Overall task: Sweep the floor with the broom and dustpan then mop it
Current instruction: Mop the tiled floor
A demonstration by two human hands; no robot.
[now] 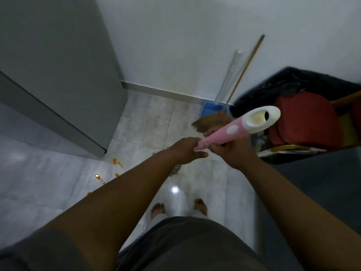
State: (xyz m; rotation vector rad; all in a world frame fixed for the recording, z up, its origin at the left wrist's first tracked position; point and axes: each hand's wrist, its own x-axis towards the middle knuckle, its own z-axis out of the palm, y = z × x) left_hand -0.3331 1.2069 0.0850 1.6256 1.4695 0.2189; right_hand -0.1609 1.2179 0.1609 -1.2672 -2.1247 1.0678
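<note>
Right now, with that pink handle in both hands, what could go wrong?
Orange scraps lie unswept on the grey tiled floor; mopping with the pink, white-capped handle first could smear them. Its raised end is near the leaning straw broom and could topple it. Bare feet may slip on wet tiles.

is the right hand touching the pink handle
Touching. The head view shows the right hand with its fingers curled round the pink handle.

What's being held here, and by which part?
Pink plastic handle with white end: the right hand grips its pink shaft midway, and the left hand holds it just below.
</note>
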